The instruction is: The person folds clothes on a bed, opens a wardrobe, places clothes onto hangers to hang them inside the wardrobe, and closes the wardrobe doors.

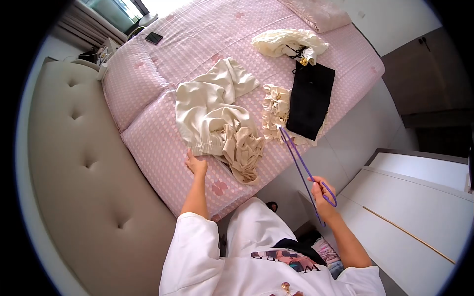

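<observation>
The fingers of the person's right hand [324,197] are pinching a thin purple hanger [301,160], which is hanging in the air at the near right, beside the bed. The far tip of this hanger is showing in front of the near edge of a ruffled cream garment [274,106]; one cannot tell if they are touching. The left hand [197,164] is resting at the gathered waistband of a pale cream garment [205,101], with the thumb standing apart from the other fingers; whether these fingers are pinching the cloth, one cannot tell.

The pale garment is lying loosely on the bed [148,133], and a crumpled beige cloth [244,153] is lying against its near right part. Farther right, a black folded garment [311,101] is covering part of the ruffled one. Beyond them, a cream bundle [289,43] with dark cords is lying near the far right. A phone [154,38] is lying at the far left. A slender stick [407,234] is resting on a white cabinet [419,192] at the near right.
</observation>
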{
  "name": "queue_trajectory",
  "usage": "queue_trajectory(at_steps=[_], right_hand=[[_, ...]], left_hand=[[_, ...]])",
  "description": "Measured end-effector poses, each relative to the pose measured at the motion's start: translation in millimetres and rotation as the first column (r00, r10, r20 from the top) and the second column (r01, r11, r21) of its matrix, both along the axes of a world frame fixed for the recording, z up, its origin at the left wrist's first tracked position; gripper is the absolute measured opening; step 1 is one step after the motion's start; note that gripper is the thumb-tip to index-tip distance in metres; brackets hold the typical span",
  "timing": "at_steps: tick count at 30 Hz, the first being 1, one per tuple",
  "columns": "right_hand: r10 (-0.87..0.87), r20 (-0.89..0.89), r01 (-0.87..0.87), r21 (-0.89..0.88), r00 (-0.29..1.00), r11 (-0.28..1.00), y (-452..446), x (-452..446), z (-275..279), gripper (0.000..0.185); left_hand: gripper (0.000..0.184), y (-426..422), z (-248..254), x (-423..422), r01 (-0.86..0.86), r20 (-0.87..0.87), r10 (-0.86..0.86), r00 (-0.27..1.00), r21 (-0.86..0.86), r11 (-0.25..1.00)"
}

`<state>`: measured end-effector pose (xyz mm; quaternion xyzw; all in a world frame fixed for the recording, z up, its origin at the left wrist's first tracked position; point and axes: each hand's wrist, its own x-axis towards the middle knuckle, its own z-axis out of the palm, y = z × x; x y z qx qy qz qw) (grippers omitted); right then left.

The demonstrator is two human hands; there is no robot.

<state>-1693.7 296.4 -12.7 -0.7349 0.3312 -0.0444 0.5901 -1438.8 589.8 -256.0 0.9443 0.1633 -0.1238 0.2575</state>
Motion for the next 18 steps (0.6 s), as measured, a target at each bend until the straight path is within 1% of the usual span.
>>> queue_trajectory(at_steps=[3,5,6,8,9,10,12,13,14,16,17,18], right_hand=[[0.018,-0.031,-0.018,-0.008,0.999,1.0,3.0,15.9,-18.3,0.021],[0.031,-0.096,-0.034,-0.03,0.995,0.999,4.0,23.6,-22.7,0.021],[0.029,-0.107,-0.033,-0.03,0.994,0.999,4.5,25.8,-25.1,0.021],[0.035,-0.128,-0.039,-0.03,0.991,0.999,4.8,30.1,-28.6,0.02],[0.038,-0.137,-0.042,-0.027,0.99,0.999,5.0,32.2,-28.3,0.02],[0.031,-0.141,-0.031,0.001,0.989,1.0,5.5,34.8,-27.0,0.021],[0.028,-0.14,-0.024,0.032,0.99,0.999,5.8,39.3,-27.3,0.021],[0.051,-0.137,-0.049,0.018,0.989,0.999,4.7,39.3,-28.8,0.021],[0.075,-0.136,-0.075,0.004,0.988,0.997,4.1,38.8,-29.2,0.021],[0.078,-0.116,-0.076,0.017,0.99,0.997,3.5,41.3,-28.9,0.021],[0.078,-0.093,-0.076,0.023,0.993,0.997,3.2,41.9,-29.1,0.021],[0.083,-0.095,-0.081,0.028,0.992,0.996,2.7,41.6,-28.4,0.021]], left_hand=[[0.076,7.7,-11.8,14.9,0.067,0.001,-0.067,0.998,-0.009,0.998],[0.061,16.5,-21.7,21.2,0.284,0.116,-0.289,0.95,0.054,0.957],[0.061,21.9,-25.4,26.2,0.286,0.106,-0.29,0.951,0.05,0.957],[0.045,27.3,-22.8,37.7,0.38,0.084,-0.39,0.917,0.111,0.918],[0.038,27.7,-17.5,41.4,0.429,0.087,-0.439,0.894,0.11,0.896],[0.038,27.9,-13.5,44.8,0.428,0.078,-0.437,0.896,0.112,0.897],[0.038,27.9,-5.9,56.8,0.435,0.03,-0.437,0.899,0.06,0.898],[0.031,28.5,-6.7,62.0,0.426,0.134,-0.431,0.892,0.067,0.902],[0.031,26.8,2.2,68.7,0.425,0.132,-0.431,0.893,0.071,0.902],[0.024,25.8,18.7,83.3,0.309,0.362,-0.262,0.895,-0.078,0.948],[0.021,32.8,18.4,96.4,0.179,0.435,-0.126,0.892,-0.081,0.981],[0.019,44.5,17.5,111.6,0.045,0.505,0.01,0.863,-0.096,0.994]])
